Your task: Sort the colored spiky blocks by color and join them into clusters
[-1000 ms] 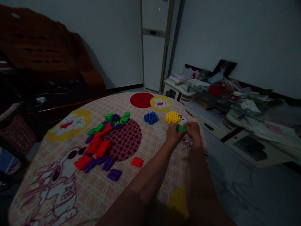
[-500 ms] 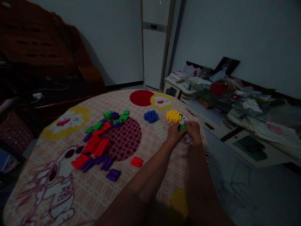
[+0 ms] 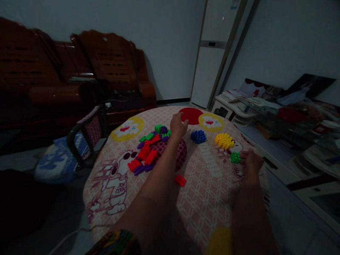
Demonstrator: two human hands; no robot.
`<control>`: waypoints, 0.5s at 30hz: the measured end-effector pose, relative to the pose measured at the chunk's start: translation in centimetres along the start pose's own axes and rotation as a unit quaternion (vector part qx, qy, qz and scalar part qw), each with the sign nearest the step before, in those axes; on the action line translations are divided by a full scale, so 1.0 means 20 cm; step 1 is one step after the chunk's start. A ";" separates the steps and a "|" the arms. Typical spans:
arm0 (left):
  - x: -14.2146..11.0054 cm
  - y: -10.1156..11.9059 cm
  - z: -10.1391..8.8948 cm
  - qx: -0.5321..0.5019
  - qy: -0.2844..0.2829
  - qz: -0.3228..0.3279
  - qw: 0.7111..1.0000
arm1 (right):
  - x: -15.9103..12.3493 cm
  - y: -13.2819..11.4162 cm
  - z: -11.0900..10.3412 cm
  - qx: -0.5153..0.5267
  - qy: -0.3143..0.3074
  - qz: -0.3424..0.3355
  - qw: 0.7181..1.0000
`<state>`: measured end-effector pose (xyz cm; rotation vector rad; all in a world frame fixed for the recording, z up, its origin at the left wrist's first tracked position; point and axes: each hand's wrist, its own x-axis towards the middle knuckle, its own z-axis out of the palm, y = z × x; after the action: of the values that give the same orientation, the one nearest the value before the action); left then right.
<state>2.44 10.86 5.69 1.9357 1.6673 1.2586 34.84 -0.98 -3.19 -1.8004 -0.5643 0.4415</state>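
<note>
My left hand (image 3: 177,126) reaches out over the far end of a loose pile of red, purple and green plastic pegs (image 3: 149,149); its fingers are curled, and I cannot see anything in them. My right hand (image 3: 252,161) rests on the round table's patterned cloth (image 3: 212,198) beside a small green peg cluster (image 3: 235,157), fingers bent toward it. A yellow peg cluster (image 3: 224,140) and a blue peg cluster (image 3: 198,136) stand farther back. A lone red peg (image 3: 180,180) lies between my arms.
A dark wooden sofa (image 3: 79,78) lines the left wall. A chair with a patterned seat (image 3: 87,136) stands at the table's left edge, a blue bag (image 3: 53,164) beside it. A white cabinet (image 3: 215,63) stands behind. A cluttered low table (image 3: 292,117) is on the right.
My left hand left the green cluster and swung left to the far end of the loose peg pile. My head turned left, so the sofa and chair came into view.
</note>
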 end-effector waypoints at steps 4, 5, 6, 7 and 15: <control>0.15 -0.33 -0.21 0.153 -0.017 -0.096 0.983 | -0.01 -0.01 0.01 0.013 0.037 0.026 0.999; 0.18 -0.39 -0.24 0.175 -0.043 -0.126 0.976 | -0.01 0.00 0.02 0.010 0.036 0.025 0.999; 0.20 -0.45 -0.25 0.182 -0.056 -0.142 0.971 | 0.00 0.00 0.02 0.008 0.035 0.024 0.999; 0.22 -0.49 -0.26 0.186 -0.074 -0.153 0.968 | 0.00 0.01 0.02 0.005 0.033 0.023 0.999; 0.25 -0.52 -0.15 0.203 -0.241 -0.100 0.944 | 0.04 0.06 0.02 -0.017 0.033 0.009 0.999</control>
<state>-6.84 17.50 2.24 2.0053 1.8819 0.3326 35.47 -0.50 -4.40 -1.8472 -0.5125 0.3867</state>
